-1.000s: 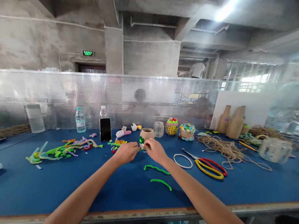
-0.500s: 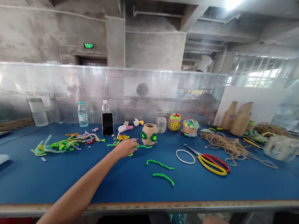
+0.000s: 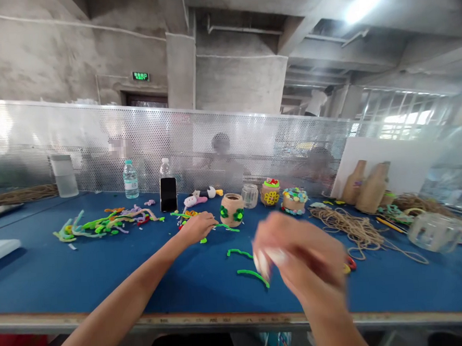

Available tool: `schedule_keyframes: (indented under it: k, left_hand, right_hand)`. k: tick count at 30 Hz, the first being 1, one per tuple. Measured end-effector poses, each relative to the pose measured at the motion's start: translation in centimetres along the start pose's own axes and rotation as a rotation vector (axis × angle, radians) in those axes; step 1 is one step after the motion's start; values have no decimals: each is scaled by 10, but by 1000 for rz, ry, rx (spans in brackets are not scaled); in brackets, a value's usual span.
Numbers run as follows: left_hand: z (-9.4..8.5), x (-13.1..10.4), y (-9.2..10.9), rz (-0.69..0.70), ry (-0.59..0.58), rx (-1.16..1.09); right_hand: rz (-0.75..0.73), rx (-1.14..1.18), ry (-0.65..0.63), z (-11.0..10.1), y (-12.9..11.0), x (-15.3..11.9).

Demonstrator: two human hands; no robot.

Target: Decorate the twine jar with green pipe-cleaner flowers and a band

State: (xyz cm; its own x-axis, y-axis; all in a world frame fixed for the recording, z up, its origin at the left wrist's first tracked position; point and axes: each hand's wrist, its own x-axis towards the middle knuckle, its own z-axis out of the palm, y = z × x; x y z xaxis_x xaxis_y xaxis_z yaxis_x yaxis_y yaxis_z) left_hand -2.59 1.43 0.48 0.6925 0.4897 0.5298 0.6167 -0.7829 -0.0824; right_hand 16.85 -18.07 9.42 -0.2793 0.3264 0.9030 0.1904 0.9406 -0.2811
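My left hand (image 3: 200,228) is closed on a green pipe cleaner (image 3: 230,228), which sticks out on both sides of the fingers. Just beyond it stands a small twine-wrapped jar (image 3: 232,202) with green pipe-cleaner shapes on its front. My right hand (image 3: 302,252) hangs over the table, smeared by motion with curled fingers; whether it holds anything I cannot tell. Two loose green pipe cleaners, an upper piece (image 3: 239,253) and a lower piece (image 3: 253,276), lie left of it. Behind the right hand, the scissors (image 3: 352,263) are mostly hidden.
A pile of coloured pipe cleaners (image 3: 104,222) lies left, near a water bottle (image 3: 130,180) and a phone (image 3: 168,194). Decorated jars (image 3: 270,193) and a glass jar (image 3: 250,196) stand behind. Twine (image 3: 351,223), wrapped bottles (image 3: 373,188) and a larger glass jar (image 3: 436,231) are right.
My right hand has risen from below the table edge and now covers most of the scissors and the white ring. My left hand stays closed on the green pipe cleaner, nearly in place.
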Motion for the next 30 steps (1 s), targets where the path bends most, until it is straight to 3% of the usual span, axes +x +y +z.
schedule_keyframes:
  k: [2, 6, 9, 18, 23, 30]
  left_hand:
    - [-1, 1, 4, 4, 46, -2]
    - [-1, 4, 9, -5, 123, -3]
    - [-2, 3, 9, -3, 133, 15]
    - [-10, 4, 4, 108, -104, 166]
    - [-14, 0, 5, 25, -122, 254]
    - [-1, 12, 29, 84, -211, 249]
  right_hand:
    - [60, -156, -78, 7, 42, 11]
    - [289, -426, -389, 18, 132, 7]
    - [371, -448, -479, 24, 165, -9]
    - [475, -350, -661, 15, 171, -22]
    - [502, -326, -616, 8, 177, -25]
    - [472, -318, -585, 27, 165, -25]
